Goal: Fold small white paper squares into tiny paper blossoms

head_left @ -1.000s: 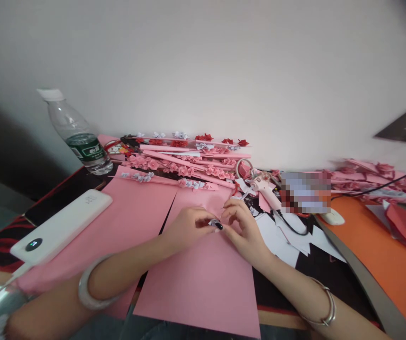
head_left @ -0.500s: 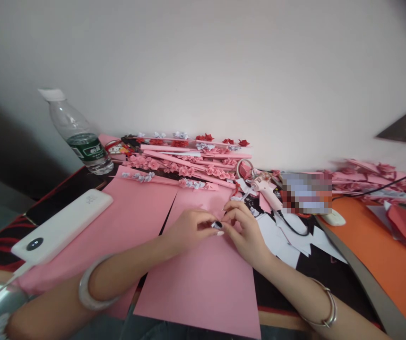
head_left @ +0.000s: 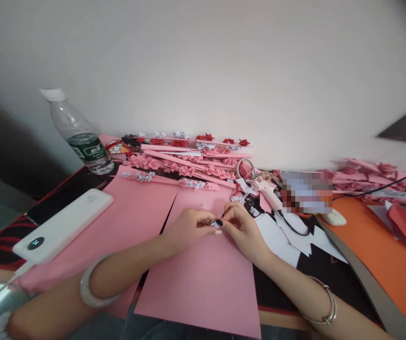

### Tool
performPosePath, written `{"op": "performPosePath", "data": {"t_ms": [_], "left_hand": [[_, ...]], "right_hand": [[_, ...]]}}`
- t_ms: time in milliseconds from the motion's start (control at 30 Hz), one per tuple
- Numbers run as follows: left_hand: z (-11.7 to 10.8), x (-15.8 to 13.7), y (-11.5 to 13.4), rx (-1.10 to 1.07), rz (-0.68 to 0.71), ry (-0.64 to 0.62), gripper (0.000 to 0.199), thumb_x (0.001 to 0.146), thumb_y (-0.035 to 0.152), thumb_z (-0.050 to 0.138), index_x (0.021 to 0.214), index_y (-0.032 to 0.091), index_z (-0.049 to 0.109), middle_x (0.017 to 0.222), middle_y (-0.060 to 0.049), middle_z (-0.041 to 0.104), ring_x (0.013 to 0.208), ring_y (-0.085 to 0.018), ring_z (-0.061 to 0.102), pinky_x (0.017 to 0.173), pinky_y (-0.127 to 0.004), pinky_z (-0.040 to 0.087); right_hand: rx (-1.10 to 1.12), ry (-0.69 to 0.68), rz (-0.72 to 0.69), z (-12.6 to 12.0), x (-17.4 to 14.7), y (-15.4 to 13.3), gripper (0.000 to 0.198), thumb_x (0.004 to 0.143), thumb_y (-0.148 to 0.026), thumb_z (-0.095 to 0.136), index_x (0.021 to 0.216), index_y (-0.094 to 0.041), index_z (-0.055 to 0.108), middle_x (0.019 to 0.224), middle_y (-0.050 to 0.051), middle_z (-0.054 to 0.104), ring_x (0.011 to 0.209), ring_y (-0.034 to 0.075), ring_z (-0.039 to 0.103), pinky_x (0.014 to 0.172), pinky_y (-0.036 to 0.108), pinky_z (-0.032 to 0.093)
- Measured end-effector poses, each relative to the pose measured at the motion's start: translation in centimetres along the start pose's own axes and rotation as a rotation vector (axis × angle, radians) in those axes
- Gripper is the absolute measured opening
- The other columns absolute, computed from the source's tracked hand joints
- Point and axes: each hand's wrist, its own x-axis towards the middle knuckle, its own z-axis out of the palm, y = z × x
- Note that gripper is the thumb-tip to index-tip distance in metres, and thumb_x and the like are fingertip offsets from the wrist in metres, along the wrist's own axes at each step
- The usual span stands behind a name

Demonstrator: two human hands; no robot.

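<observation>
Between my fingertips is a small folded piece of white paper (head_left: 214, 224), mostly covered by the fingers. My left hand (head_left: 190, 230) pinches it from the left, thumb below and fingers above. From the other side my right hand (head_left: 242, 229) is closed on it too, its dark-nailed thumb against the paper. Both hands are over a pink paper sheet (head_left: 203, 288) at the front of the table. Behind them lie pink paper sticks with paper flowers (head_left: 188, 167) in pink, red and white.
A pink glue gun (head_left: 268, 191) with a black cord lies right of centre, beside white paper pieces (head_left: 277, 238). At left are a white power bank (head_left: 64, 224) and a water bottle (head_left: 85, 146). Orange paper (head_left: 383, 245) and a white mouse (head_left: 333, 217) are at right.
My right thumb has shifted slightly onto the small white paper, and the fingers have moved a little around it. The rest of the table looks the same.
</observation>
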Motion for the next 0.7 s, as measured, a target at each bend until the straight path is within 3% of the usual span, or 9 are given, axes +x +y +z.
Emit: {"op": "performPosePath", "data": {"t_ms": [200, 333, 567, 700], "left_hand": [[-0.1, 0.05, 0.12, -0.002, 0.013, 0.018, 0.012, 0.072, 0.026, 0.063, 0.076, 0.015, 0.067, 0.068, 0.001, 0.061, 0.067, -0.013, 0.052, 0.061, -0.023, 0.037], [0.02, 0.07, 0.01, -0.119, -0.024, 0.017, 0.014, 0.07, 0.022, 0.064, 0.082, 0.015, 0.067, 0.074, -0.001, 0.064, 0.071, -0.014, 0.056, 0.066, -0.024, 0.041], [0.02, 0.24, -0.36, -0.245, -0.075, -0.023, 0.013, 0.071, 0.025, 0.063, 0.075, 0.013, 0.065, 0.064, -0.001, 0.061, 0.06, -0.013, 0.057, 0.061, -0.024, 0.045], [0.03, 0.24, -0.73, -0.286, -0.092, -0.087, 0.015, 0.071, 0.027, 0.064, 0.075, 0.013, 0.064, 0.066, -0.003, 0.065, 0.063, -0.014, 0.06, 0.063, -0.026, 0.047]], "right_hand": [[0.042, -0.033, 0.019, -0.13, 0.16, -0.04, 0.012, 0.082, -0.02, 0.056, 0.07, -0.019, 0.053, 0.089, 0.003, 0.048, 0.087, 0.016, 0.05, 0.078, 0.029, 0.038], [0.108, -0.075, 0.069, -0.26, 0.39, -0.18, 0.018, 0.081, -0.028, 0.057, 0.066, -0.018, 0.053, 0.085, 0.003, 0.048, 0.082, 0.016, 0.05, 0.076, 0.029, 0.039], [0.21, -0.048, 0.085, -0.27, 0.54, 0.24, 0.027, 0.085, -0.033, 0.051, 0.063, -0.018, 0.048, 0.081, 0.002, 0.048, 0.078, 0.015, 0.049, 0.073, 0.027, 0.04], [0.195, -0.011, 0.049, -0.19, 0.25, 0.1, 0.014, 0.085, -0.029, 0.051, 0.074, -0.019, 0.052, 0.087, 0.003, 0.049, 0.086, 0.016, 0.05, 0.073, 0.027, 0.04]]}}
